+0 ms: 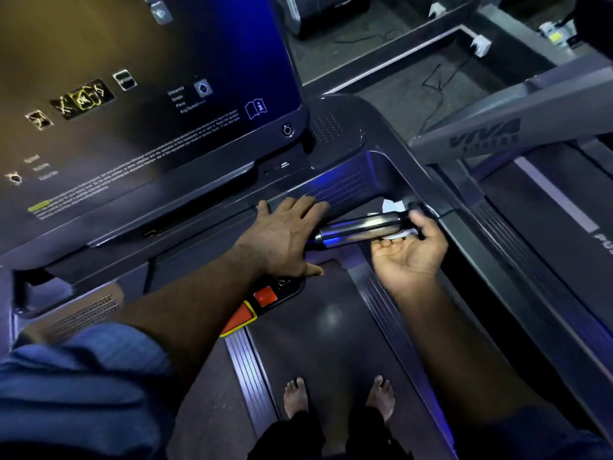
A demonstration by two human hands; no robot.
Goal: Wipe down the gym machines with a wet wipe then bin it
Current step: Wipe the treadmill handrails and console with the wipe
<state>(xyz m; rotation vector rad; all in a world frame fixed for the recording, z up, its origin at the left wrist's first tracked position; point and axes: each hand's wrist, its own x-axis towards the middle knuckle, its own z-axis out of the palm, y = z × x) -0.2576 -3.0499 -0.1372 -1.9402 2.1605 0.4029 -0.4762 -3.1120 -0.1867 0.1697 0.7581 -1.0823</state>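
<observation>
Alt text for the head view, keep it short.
Right hand grips a white wet wipe round the treadmill's chrome handlebar. Left hand rests flat on the console ledge beside it. Bare feet stand on the belt below.

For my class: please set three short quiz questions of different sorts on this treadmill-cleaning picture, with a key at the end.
1. True or false: the left hand lies flat on the console ledge and holds nothing.
2. Where is the white wipe? (A) in a bin; (B) held round the chrome handlebar by the right hand; (C) spread on the screen.
3. Fill the gap: the person's feet on the treadmill belt are ____.

Key: 1 true; 2 B; 3 bare.
</observation>
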